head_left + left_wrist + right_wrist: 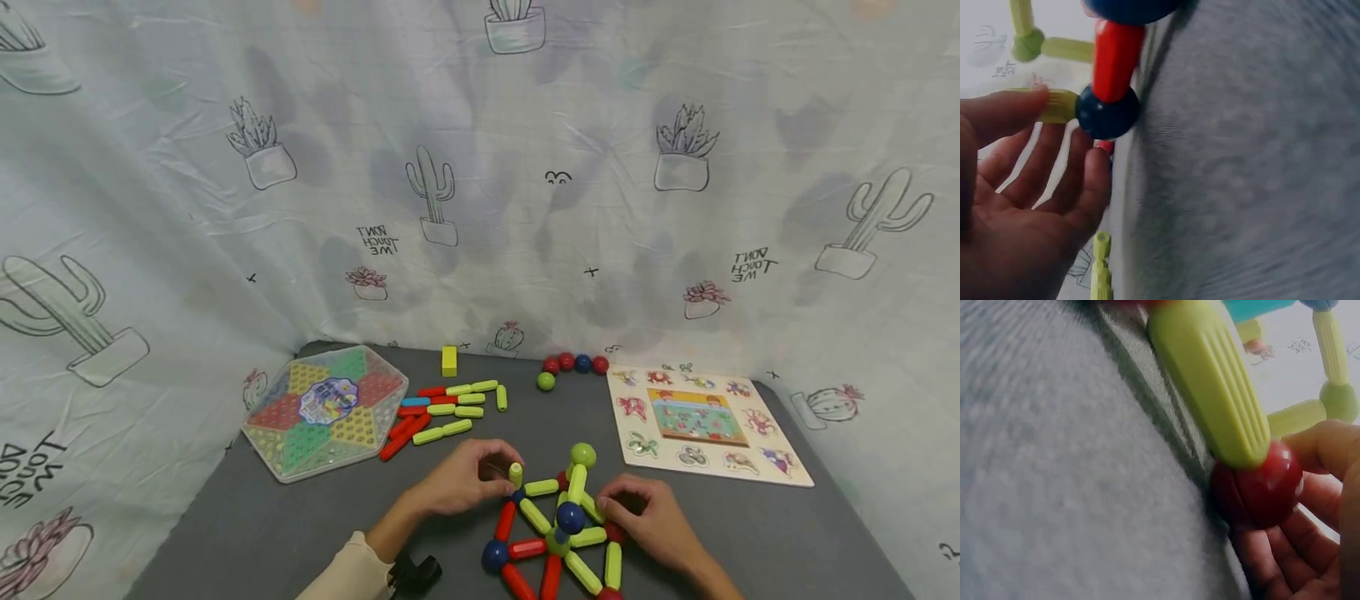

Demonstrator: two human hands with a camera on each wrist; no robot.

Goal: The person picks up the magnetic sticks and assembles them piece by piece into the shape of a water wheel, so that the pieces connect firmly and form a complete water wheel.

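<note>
Head view: near the grey table's (300, 517) front edge, a rod-and-ball frame (558, 533) is steadied; a green rod (515, 475) is pinched by the left hand (461, 482); left wrist: a blue ball (1107, 112) adjoins the fingers (1004, 115); right wrist: a red ball (1260, 484) is grasped by the right hand (1310, 537); light, stiff, easily pulled apart, the frame is best held at the balls.

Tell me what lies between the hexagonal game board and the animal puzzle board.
In the head view, between the hexagonal game board and puzzle board lie loose red and green sticks, then bare grey mat, with a green ball farther back.
</note>
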